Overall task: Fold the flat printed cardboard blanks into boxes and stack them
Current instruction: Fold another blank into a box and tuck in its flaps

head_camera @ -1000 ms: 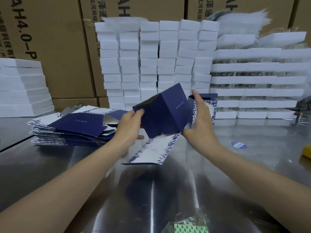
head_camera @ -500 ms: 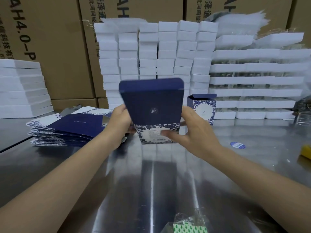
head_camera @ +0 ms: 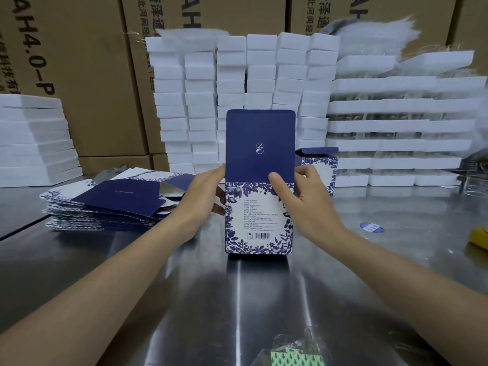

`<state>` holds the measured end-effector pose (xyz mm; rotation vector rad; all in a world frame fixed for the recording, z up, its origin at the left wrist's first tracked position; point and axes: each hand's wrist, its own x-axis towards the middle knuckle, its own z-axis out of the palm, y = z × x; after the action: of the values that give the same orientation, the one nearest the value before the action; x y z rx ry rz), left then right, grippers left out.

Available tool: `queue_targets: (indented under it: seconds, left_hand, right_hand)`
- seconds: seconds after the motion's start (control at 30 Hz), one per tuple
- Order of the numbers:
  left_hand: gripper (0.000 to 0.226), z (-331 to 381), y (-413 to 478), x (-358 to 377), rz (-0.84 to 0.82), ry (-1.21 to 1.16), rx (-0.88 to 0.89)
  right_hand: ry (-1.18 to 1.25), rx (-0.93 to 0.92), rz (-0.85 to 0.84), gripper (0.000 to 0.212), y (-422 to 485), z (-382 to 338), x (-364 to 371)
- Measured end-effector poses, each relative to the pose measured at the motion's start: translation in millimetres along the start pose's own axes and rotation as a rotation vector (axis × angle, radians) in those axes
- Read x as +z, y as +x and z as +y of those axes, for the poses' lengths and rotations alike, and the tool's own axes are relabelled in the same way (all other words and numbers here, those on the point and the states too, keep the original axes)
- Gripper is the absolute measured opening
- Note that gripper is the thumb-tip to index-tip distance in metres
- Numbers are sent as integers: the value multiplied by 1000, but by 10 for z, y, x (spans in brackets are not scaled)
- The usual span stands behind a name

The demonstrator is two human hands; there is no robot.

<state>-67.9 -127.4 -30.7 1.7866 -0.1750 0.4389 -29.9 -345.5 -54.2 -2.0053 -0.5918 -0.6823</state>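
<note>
Steel, brushed and shiny, makes up the tabletop under your forearms. At its near edge lies a green-and-white patterned packet in clear wrap.

Further in, dead centre, the box stands upright on its base. Its white panel with blue flower borders, small print and a barcode faces you. Its navy lid flap stands straight up, unfolded, with a small white emblem in the middle.

You have it between both hands. Your left hand grips the left wall, with the fingers curled round that edge near the fold line. Your right hand pinches the right side. The thumb lies on the front face right at the crease where navy meets white, and the other fingers reach round behind the right edge.

Left of the box, just beyond your left wrist, the flat blanks lie in a loose pile, navy side up on top. To the right, well apart from your hand, are a round blue sticker and a yellow object at the frame's edge.

Behind your right hand stands a finished box with its lid open. Beyond that rise columns of white foam blocks, white trays on the right, another white stack on the left, and brown cartons at the back.
</note>
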Motion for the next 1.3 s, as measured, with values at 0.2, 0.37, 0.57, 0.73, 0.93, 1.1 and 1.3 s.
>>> queue_targets:
  seconds: [0.2,0.37,0.57,0.73,0.93,1.1,1.3]
  left_hand:
    - [41,-31,-40,29,-72,-11,66]
    - [36,-85,-6,55,-48,55,104]
    - [27,-135,7,64,30,-7,126]
    - [36,-209,-3,85,154,136,216]
    - [7,-196,-84,140,213,439,525]
    - [14,-212,-154,248,210,522,594]
    - [8,-216,-152,273,269,429,524]
  right_hand:
    - [205,49,-10,22,18,-1,34]
    - [319,98,-24,16,61,40,44]
    - [426,33,-22,47,27,63,34]
    - [144,-58,-37,7,59,98,46]
    - [37,-163,13,10,38,81,58]
    - [-30,-312,31,5,15,72,71]
    - [-15,-322,0,7,13,106,91]
